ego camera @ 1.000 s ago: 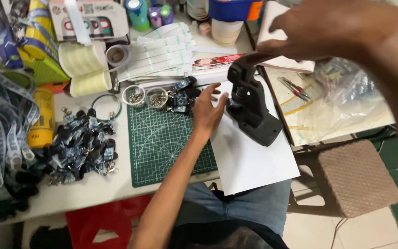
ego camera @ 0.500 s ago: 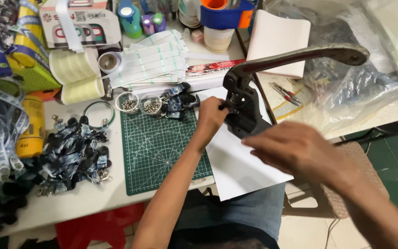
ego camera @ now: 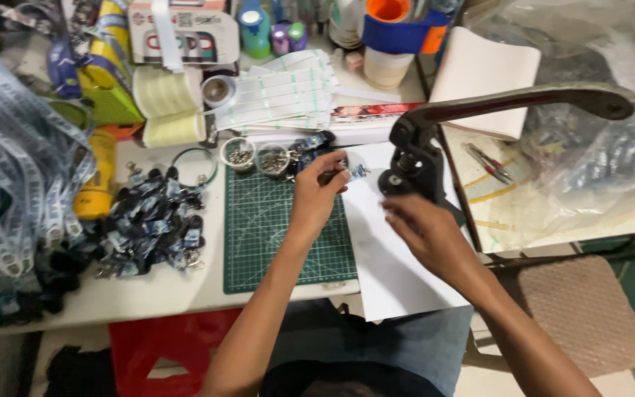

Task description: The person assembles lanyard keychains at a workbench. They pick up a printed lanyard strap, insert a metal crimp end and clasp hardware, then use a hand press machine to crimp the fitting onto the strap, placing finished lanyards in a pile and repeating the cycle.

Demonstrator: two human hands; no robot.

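Note:
A black hand press (ego camera: 414,170) with a long raised lever (ego camera: 523,99) stands on a white sheet (ego camera: 395,257) at the table's right part. My left hand (ego camera: 317,192) pinches a small printed strap piece (ego camera: 353,173) just left of the press. My right hand (ego camera: 426,237) hovers over the white sheet right below the press base, fingers curled and pointing at the base; I cannot tell whether it holds anything.
A green cutting mat (ego camera: 284,228) lies under my left arm. Two small cups of metal parts (ego camera: 257,156) sit behind it. A heap of dark strap pieces (ego camera: 152,224) lies left. Ribbon bundles (ego camera: 9,176), tape rolls (ego camera: 170,110) and plastic bags (ego camera: 597,147) surround.
My right hand let go of the lever, which swung up, and came down to the press base. My left hand drew the strap piece slightly left, away from the press.

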